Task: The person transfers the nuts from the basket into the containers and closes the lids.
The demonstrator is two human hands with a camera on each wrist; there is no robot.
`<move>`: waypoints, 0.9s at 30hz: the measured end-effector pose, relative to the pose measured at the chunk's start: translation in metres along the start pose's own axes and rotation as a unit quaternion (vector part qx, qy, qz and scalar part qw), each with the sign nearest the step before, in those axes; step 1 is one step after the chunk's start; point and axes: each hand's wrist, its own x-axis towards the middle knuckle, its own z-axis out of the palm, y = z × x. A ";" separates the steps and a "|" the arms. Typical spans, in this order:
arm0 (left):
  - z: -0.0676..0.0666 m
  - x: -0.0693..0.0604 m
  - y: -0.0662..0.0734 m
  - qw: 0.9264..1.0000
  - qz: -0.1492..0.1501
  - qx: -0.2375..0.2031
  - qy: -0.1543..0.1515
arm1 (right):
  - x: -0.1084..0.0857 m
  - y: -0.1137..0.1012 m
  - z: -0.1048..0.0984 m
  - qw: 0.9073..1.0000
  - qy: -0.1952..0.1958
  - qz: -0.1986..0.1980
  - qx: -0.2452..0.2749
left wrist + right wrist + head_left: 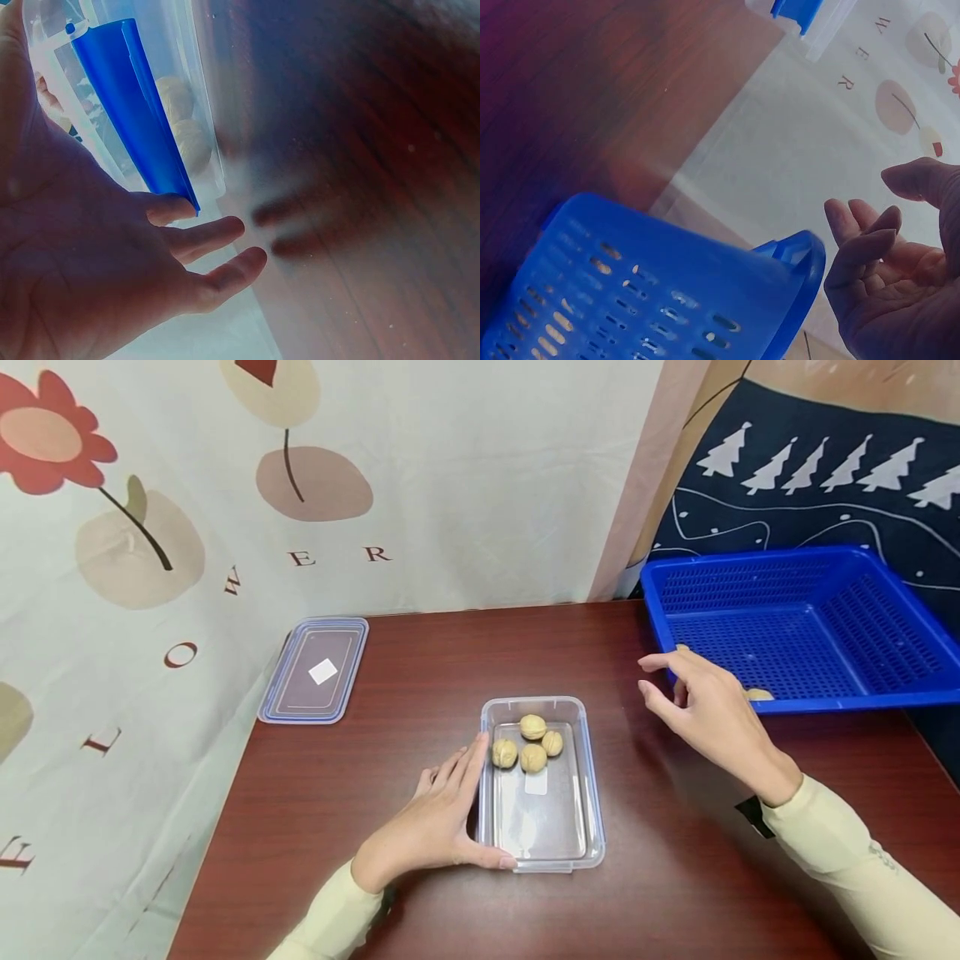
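A clear plastic box [551,827] stands on the table with several walnuts [533,758] grouped toward its far end. My left hand [438,822] rests along the box's left side, fingers fairly straight and thumb at the near left corner. In the left wrist view, a blue clip [135,105] on the box wall shows beside the fingers. Near the left front corner of a blue basket [847,703], my right hand [708,706] hovers with thumb and index finger apart, holding nothing. Partly hidden behind the basket's front rim is a walnut [759,694].
A flat rectangular lid [300,697] with blue edging lies at the table's far left. Printed cloth [480,527] hangs behind the brown table [450,652]. A small black patch [753,817] shows beside the right sleeve.
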 end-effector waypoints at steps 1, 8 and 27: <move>0.000 0.000 0.000 1.000 -0.001 -0.001 0.000 | 0.000 0.001 -0.001 1.000 0.002 0.002 -0.002; -0.001 -0.001 -0.001 1.000 -0.002 -0.004 -0.001 | 0.000 0.006 -0.007 0.999 0.010 0.030 -0.014; 0.002 0.001 -0.001 1.000 -0.001 0.001 0.001 | 0.001 0.021 -0.019 0.997 0.005 0.069 -0.031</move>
